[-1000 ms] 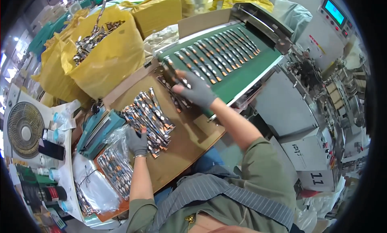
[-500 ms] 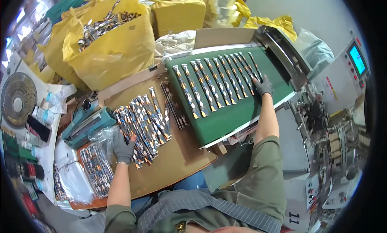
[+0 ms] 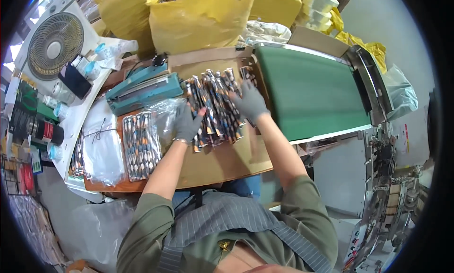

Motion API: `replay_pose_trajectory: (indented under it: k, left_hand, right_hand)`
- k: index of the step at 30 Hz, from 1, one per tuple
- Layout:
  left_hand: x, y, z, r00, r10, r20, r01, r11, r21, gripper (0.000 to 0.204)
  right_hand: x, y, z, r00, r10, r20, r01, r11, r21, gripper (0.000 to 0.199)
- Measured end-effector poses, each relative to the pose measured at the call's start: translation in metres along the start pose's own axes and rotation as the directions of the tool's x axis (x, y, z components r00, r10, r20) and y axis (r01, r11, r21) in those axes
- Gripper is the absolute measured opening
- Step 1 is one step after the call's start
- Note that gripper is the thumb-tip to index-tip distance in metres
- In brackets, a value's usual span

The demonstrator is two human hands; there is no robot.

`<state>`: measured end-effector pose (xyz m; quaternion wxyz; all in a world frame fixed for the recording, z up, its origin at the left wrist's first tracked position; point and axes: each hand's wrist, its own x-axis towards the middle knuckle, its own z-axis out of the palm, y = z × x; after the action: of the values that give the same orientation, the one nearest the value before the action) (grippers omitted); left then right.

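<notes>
A pile of long, slim stick packets [image 3: 213,105], patterned in black, white, orange and blue, lies on the brown cardboard surface [image 3: 222,162]. My left hand [image 3: 187,125], in a grey glove with the thumb tip bare, rests at the pile's left edge, fingers extended and thumb apart. On the pile's right side is my right hand [image 3: 250,103], also gloved in grey, its fingers spread over the packets. Neither hand is closed round anything. A few more packets [image 3: 248,74] lie beyond my right fingers, by the cardboard's right wall.
A green conveyor belt [image 3: 312,93] stands at the right. Left of the pile are a teal bag sealer [image 3: 144,88], clear bags [image 3: 101,145] and a bagged bundle of packets [image 3: 142,145]. A fan [image 3: 54,46] and dark phone [image 3: 75,80] sit on the white side table. Yellow sacks [image 3: 198,25] stand behind.
My right hand has moved left from the belt to the pile. The row of packets that lay on the belt is gone from it. The view has swung to the left.
</notes>
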<state>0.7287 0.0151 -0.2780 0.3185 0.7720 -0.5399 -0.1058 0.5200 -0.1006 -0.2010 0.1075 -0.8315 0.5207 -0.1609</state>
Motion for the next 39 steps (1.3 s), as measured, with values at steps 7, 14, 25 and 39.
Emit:
replay_pose_trajectory:
  k: [7,14,25,39]
  left_hand:
    - [0.015,0.033,-0.028,0.895,-0.397,0.203,0.438,0.696,-0.569,0.084]
    - [0.005,0.015,-0.047,0.936,-0.157,0.315,0.352,0.416,-0.839,0.067]
    - [-0.05,0.021,-0.132,0.933,0.321,0.162,0.008,0.433,-0.901,0.11]
    - [-0.149,0.039,-0.117,0.769,0.283,0.573,0.619,-0.109,-0.778,0.094]
  right_hand:
    - [0.008,-0.066,0.046,0.983,0.135,0.122,-0.171,0.92,0.353,0.077]
    - [-0.02,-0.085,0.075,0.869,-0.106,0.484,-0.494,-0.109,0.863,0.046]
    - [-0.085,-0.138,-0.028,0.927,-0.369,-0.072,0.084,0.017,0.996,0.106]
    - [-0.106,-0.153,-0.021,0.704,-0.629,0.329,-0.39,0.044,0.92,0.038]
